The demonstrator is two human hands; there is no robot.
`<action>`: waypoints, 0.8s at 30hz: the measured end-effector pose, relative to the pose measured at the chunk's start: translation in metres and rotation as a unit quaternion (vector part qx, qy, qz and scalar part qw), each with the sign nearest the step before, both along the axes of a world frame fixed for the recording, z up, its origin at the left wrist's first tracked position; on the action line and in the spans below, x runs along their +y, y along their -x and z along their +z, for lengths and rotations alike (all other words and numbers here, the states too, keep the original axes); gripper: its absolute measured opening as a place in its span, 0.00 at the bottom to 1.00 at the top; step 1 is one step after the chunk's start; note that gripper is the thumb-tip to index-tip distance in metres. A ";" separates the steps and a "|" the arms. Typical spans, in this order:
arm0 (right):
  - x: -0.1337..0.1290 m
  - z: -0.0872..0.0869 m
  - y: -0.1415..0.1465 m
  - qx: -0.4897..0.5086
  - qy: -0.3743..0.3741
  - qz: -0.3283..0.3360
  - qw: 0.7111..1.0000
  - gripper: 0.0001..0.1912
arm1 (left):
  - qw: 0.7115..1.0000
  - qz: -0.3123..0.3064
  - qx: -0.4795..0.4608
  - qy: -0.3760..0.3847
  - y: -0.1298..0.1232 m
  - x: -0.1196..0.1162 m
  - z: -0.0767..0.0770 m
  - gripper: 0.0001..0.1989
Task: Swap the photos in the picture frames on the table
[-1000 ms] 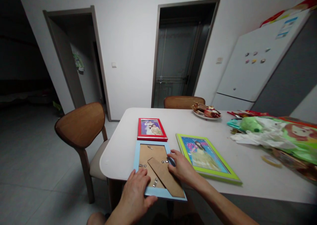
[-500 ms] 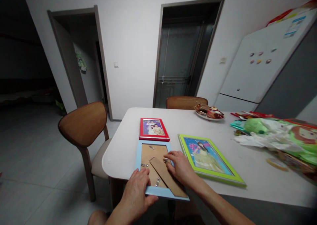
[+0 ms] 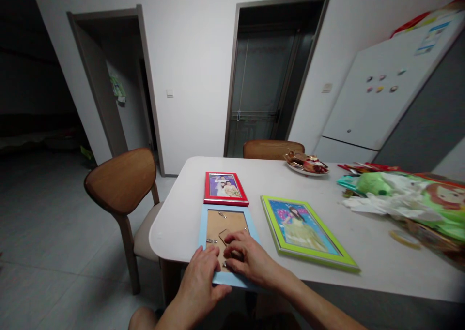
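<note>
A light blue picture frame (image 3: 202, 228) lies face down at the table's near edge, its brown backing board (image 3: 232, 220) and small metal clips showing. My left hand (image 3: 201, 277) holds the frame's lower left corner, fingers on top and thumb along the near edge. Over the backing's lower part is my right hand (image 3: 250, 260), its fingers curled at the metal clip (image 3: 225, 264) near the bottom, covering most of the brown stand. Beyond the blue frame lies a red frame (image 3: 225, 202) with a photo. A green frame (image 3: 316, 258) with a photo lies to the right.
On the white table (image 3: 170, 218), a plate (image 3: 308, 171) of items stands at the back. Plastic packaging and a green toy (image 3: 374, 184) lie at the right, near a tape roll (image 3: 405, 240). Wooden chairs stand left (image 3: 125, 180) and behind (image 3: 273, 150).
My right hand has moved left and down, from the clip on the backing's right side to the one near the bottom. My left hand has stayed at the corner.
</note>
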State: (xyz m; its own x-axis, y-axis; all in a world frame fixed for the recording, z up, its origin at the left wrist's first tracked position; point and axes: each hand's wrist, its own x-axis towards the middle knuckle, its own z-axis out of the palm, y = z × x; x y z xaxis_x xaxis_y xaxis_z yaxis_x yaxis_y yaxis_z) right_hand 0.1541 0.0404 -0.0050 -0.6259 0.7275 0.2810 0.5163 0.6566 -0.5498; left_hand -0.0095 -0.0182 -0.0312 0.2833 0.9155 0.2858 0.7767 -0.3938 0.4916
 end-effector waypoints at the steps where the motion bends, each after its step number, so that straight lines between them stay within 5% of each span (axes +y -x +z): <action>1: 0.003 0.001 0.002 -0.003 0.004 -0.011 1.000 0.07 | 1.000 -0.003 -0.002 0.000 0.000 0.000 0.000 0.18; 10: 0.032 -0.004 0.045 -0.080 -0.026 -0.099 0.992 0.07 | 1.000 0.000 -0.021 -0.004 -0.002 0.000 0.005 0.24; 24: 0.034 -0.017 0.056 -0.077 -0.070 -0.179 0.978 0.06 | 1.000 0.016 -0.025 -0.005 -0.006 -0.003 0.001 0.20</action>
State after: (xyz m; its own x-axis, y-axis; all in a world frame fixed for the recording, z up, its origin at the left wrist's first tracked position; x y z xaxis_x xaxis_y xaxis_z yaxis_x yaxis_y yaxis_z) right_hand 0.0984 0.0743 -0.0224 -0.3809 0.8687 0.3165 0.7963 0.4822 -0.3652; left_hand -0.0036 -0.0213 -0.0298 0.2384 0.9207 0.3089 0.7633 -0.3744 0.5266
